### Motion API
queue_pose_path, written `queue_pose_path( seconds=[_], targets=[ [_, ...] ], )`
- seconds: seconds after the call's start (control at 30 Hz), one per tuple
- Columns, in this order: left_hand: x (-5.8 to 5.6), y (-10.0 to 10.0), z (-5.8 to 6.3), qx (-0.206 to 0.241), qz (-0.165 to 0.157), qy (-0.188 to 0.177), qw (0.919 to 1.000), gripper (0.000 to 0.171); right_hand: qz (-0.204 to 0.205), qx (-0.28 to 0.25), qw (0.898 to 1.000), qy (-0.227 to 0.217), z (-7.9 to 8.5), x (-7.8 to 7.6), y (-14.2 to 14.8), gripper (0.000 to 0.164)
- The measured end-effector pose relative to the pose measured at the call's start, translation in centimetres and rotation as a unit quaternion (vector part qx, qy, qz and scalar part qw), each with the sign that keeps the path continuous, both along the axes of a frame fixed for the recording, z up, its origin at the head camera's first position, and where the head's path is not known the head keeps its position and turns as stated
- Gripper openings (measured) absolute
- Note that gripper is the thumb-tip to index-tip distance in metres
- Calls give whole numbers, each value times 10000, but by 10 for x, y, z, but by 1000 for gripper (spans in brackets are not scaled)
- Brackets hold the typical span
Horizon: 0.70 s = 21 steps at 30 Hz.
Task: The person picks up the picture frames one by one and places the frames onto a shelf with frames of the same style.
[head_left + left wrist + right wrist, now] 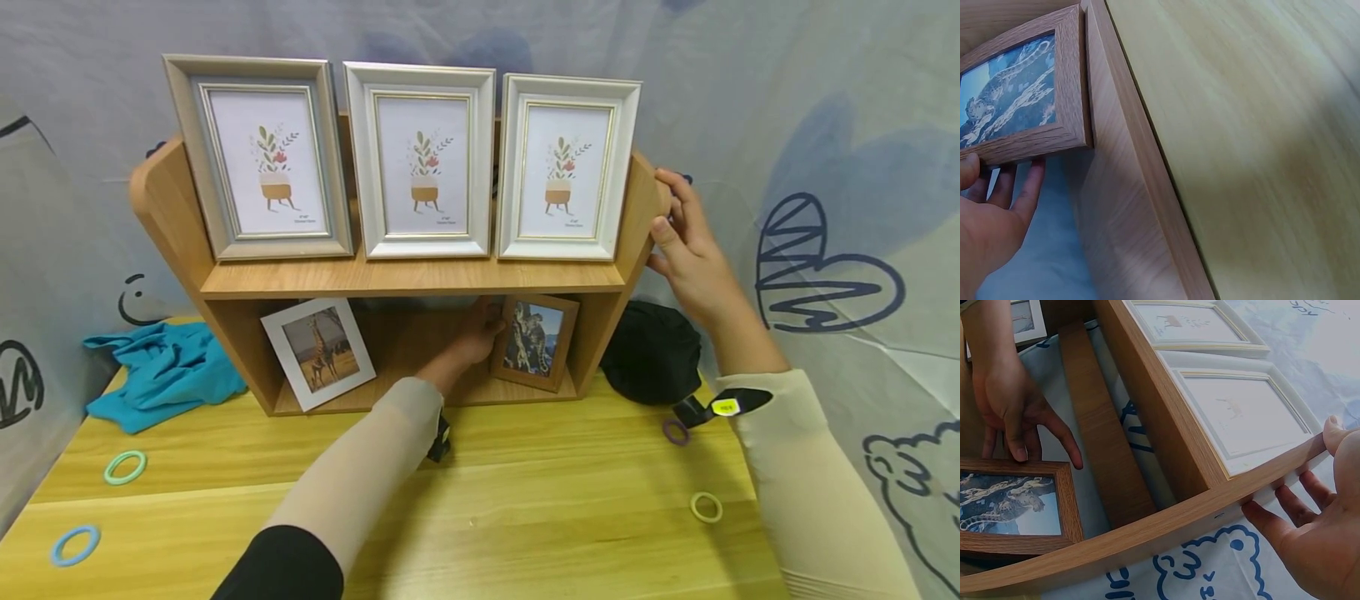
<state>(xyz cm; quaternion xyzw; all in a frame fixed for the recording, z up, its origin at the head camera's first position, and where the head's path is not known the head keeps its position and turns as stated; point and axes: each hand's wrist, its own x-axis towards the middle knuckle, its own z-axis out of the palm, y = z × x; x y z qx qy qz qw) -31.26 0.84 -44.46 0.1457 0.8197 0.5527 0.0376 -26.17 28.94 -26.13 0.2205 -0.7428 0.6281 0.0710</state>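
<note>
A brown wooden photo frame (pixel 534 379) with a leopard picture leans in the lower right of a two-tier wooden shelf (pixel 412 279). My left hand (pixel 476 337) reaches into that lower tier and pinches the frame's left edge, thumb at the front in the left wrist view and fingers (pixel 1027 194) passing behind. Up on the right, my right hand (pixel 686 250) grips the front edge of the shelf's side panel; its thumb lies on the edge and its fingers touch the outer face in the right wrist view. A white photo frame (pixel 360 367) with giraffes leans, tilted, at the lower left.
Three larger frames stand on the upper tier: a beige frame (pixel 270 250), a white frame (pixel 427 247) and another white frame (pixel 557 250). Beside the shelf lie a teal cloth (pixel 165 371) and a black cloth item (pixel 651 354). Several coloured rings, including a blue ring (pixel 60 554), dot the table.
</note>
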Motion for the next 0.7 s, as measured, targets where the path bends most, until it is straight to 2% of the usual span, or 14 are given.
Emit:
queue_pose_path(
  seconds=[0.03,0.07,0.1,0.13,0.2,0.23,0.3,0.37,0.4,0.43,0.47,0.53,0.7],
  targets=[
    [-15,0,-20,440,-114,218,9987,62,2,-10,10000,-3,0,0,0,55],
    [-34,-1,-44,960,-307,397,9941,61,5,-22,10000,-4,0,0,0,55],
    [-49,-2,-64,1290,-439,530,9893,60,12,-41,10000,-7,0,-1,0,55],
    [-61,-5,-82,1433,-579,760,9851,57,26,-66,10000,-9,0,-1,0,55],
    [-78,-13,-107,1677,-853,1105,9759,53,54,-79,10000,-17,-1,-1,0,55],
    [-80,-16,-111,1644,-878,1168,9755,49,59,-73,10000,-23,-1,-1,0,55],
    [-48,-25,-72,1068,-738,887,9876,50,63,-85,9999,-56,-1,-1,1,56],
    [-16,-33,-34,917,-791,606,9908,53,26,-95,9999,-94,-1,0,3,58],
    [-4,-36,-21,862,-759,567,9918,55,-13,-94,9999,-116,-1,1,4,59],
    [11,-40,-4,715,-734,379,9940,57,-61,-101,9998,-137,-1,3,5,59],
    [21,-44,5,663,-760,328,9944,61,-105,-116,9998,-157,-1,5,7,60],
    [37,-54,14,437,-795,477,9947,62,-218,-77,9996,-151,-1,10,10,61],
    [73,-87,21,-138,-866,930,9918,64,-470,294,9983,189,-8,22,17,65]
  ],
)
